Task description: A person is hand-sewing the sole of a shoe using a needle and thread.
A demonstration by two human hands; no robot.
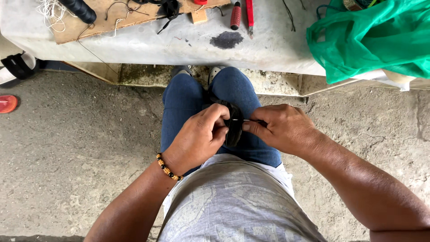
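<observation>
Both hands meet over my lap, above blue jeans. My left hand (201, 134), with a beaded bracelet on the wrist, pinches the left side of a small black piece (234, 125), maybe leather or a strap. My right hand (280, 127) grips the same black piece from the right, fingertips pressed together on it. Most of the piece is hidden by my fingers, so its exact shape is unclear.
A pale worktable (179, 40) runs across the top, holding a wooden board (116, 20), white string (51, 9), a black spool (80, 9), red-handled tools (236, 15) and a green plastic bag (376, 36). Concrete floor lies on both sides; sandals (11, 71) lie at the far left.
</observation>
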